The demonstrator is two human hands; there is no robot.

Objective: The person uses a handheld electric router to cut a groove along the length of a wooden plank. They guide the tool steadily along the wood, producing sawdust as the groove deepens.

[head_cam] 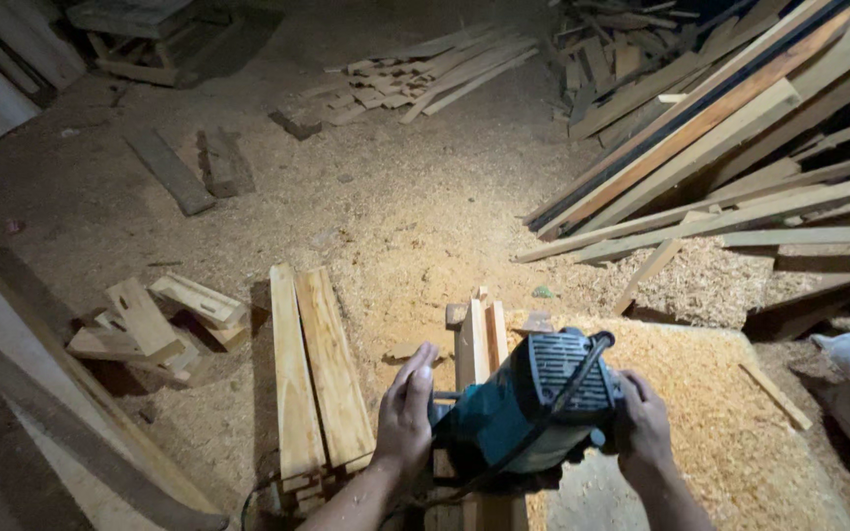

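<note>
So both hands are on a teal power tool sitting low in the middle of the frame. The left hand has its fingers stretched out pretty flat against the tool's left side, not really curled around anything, more like pressing on it. The right hand is wrapped around the right side of the body, fingers closed on it, though the fingertips themselves are tucked out of sight. The tool has a dark vented grille on top and a black cord running diagonally across it toward the bottom of the frame. It sits on top of a narrow bundle of wood strips standing on edge, which pokes out just above the tool. Right of that is a big flat heap of sawdust covering the surface there. To the left of the hands, two lighter planks lie side by side, running up the frame. Further left there's a little jumble of short offcuts. Upper right is a big stack of long boards lying at an angle, and at the top center a scatter of thin slats on the shavings-covered floor.
</note>
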